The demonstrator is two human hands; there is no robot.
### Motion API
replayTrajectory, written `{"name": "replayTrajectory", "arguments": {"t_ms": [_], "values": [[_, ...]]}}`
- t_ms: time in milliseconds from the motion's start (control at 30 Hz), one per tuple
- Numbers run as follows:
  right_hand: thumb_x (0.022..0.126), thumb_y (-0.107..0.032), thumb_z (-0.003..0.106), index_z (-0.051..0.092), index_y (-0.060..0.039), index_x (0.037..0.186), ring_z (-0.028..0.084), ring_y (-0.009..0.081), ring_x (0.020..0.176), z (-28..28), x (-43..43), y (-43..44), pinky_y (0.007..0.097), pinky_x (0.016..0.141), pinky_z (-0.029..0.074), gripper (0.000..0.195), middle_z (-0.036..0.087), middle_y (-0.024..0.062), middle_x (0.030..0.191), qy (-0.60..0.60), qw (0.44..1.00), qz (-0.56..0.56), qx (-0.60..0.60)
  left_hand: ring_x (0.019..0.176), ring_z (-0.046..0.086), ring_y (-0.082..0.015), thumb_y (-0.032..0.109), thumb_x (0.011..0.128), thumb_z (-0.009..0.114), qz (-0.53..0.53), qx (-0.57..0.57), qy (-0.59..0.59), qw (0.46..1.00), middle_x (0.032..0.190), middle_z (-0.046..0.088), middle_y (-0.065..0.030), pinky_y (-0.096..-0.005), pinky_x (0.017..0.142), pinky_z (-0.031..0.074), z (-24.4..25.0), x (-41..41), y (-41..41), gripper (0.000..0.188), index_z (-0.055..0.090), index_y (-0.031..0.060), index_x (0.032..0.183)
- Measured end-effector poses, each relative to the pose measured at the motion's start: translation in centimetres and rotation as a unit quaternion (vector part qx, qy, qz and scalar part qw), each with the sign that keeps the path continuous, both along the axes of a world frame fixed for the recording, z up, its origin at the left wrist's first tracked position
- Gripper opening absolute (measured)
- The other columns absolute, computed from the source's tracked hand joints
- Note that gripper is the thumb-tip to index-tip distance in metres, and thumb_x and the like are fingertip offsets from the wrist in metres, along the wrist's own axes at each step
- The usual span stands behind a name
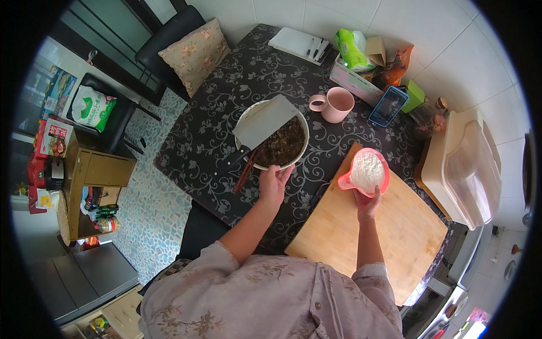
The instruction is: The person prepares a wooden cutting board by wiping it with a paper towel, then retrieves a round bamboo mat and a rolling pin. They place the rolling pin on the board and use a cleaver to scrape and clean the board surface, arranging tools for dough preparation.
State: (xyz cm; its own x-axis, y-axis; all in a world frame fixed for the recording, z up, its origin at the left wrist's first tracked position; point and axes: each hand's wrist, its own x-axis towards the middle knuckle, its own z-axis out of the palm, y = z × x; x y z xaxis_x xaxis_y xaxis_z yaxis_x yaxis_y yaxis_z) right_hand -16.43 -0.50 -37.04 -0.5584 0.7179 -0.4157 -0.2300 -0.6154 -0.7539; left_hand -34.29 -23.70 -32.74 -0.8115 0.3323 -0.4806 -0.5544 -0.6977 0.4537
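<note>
My left hand grips the near rim of a white bowl, which holds a dark brown chopped mixture. Across the bowl lie a cleaver, its black handle pointing to the lower left, and a pair of reddish-brown chopsticks. In my right hand is a pink cup-shaped scoop of white powder, over the far corner of a wooden cutting board. My fingers hold it from the near side. A pink mug stands upright beyond the bowl.
On the patterned tablecloth are a propped phone, a box of packets, glass jars and a white tray with pens. A cream bin with a clear lid stands right of the board. A chair with a cushion adjoins the far-left edge.
</note>
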Motion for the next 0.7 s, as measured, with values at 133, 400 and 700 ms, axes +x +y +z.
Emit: {"name": "replayTrajectory", "arguments": {"t_ms": [133, 400, 700], "values": [[0.084, -0.040, 0.050, 0.033, -0.0022, 0.129, 0.051, 0.0314, 0.109, 0.4, -0.2, -0.1, 0.0440, 0.089, 0.047, 0.062, 0.046, 0.0151, 0.125, 0.000, 1.000, -0.001, 0.004, 0.103, 0.054, -0.0354, 0.001, 0.081, 0.045, 0.004, -0.026, -0.021, 0.999, 0.106, 0.054, -0.0231, -0.0353, 0.090, 0.051, -0.3, -3.6, 1.1, 0.028, 0.045, -0.0164, 0.103], [0.085, -0.037, 0.050, 0.028, -0.0047, 0.133, 0.044, 0.0342, 0.116, 1.1, -0.3, -0.1, 0.0485, 0.093, 0.042, 0.062, 0.038, 0.0154, 0.131, -0.005, 1.000, -0.009, -0.006, 0.092, 0.059, -0.0374, 0.001, 0.080, 0.044, -0.029, -0.034, -0.003, 0.999, 0.102, 0.054, -0.0270, -0.0403, 0.080, 0.056, -2.0, -13.1, 4.4, 0.025, 0.042, -0.0179, 0.096], [0.086, -0.039, 0.049, 0.030, -0.0034, 0.132, 0.044, 0.0313, 0.117, 0.3, -0.1, 0.0, 0.0469, 0.094, 0.041, 0.061, 0.040, 0.0141, 0.131, -0.005, 1.000, 0.006, -0.011, 0.089, 0.057, -0.0464, 0.002, 0.082, 0.044, -0.168, -0.055, 0.015, 0.984, 0.101, 0.050, -0.0353, -0.0361, 0.072, 0.059, -3.5, -24.8, 6.9, 0.024, 0.040, -0.0195, 0.093]]}}
